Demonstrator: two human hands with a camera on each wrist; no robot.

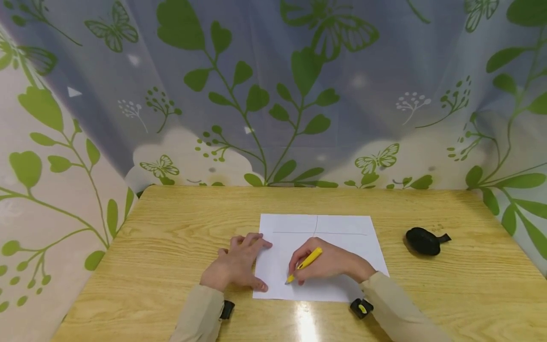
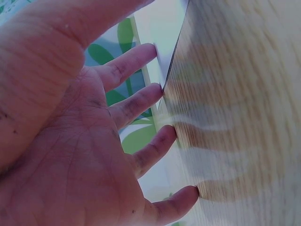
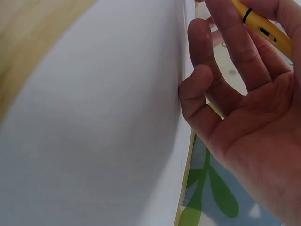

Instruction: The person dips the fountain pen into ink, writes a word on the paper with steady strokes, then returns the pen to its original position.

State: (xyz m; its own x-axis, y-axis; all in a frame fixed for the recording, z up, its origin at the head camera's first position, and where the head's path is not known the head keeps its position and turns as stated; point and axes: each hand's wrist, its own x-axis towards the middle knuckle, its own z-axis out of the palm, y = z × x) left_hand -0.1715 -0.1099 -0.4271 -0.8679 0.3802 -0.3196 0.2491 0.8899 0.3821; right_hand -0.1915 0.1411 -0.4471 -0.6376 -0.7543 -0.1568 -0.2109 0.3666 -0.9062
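Note:
A white sheet of paper (image 1: pixel 275 256) lies on the wooden table, with a long thin horizontal line near its far edge and a short upright line meeting it. My right hand (image 1: pixel 331 262) pinches a yellow pen (image 1: pixel 312 257), its tip at the paper left of the middle. In the right wrist view the pen (image 3: pixel 268 30) shows a black ring and a dark slot, and the little finger is at the sheet. My left hand (image 1: pixel 237 263) spreads its fingers at the paper's left edge; in the left wrist view its fingertips (image 2: pixel 155 89) touch down around that edge.
A small black oval object (image 1: pixel 423 241) with a short tab lies on the table (image 1: pixel 183 213) right of the paper. A curtain (image 1: pixel 265 95) with green leaves and butterflies stands behind the table and at both sides. Black bands (image 1: pixel 361 308) sit at both wrists.

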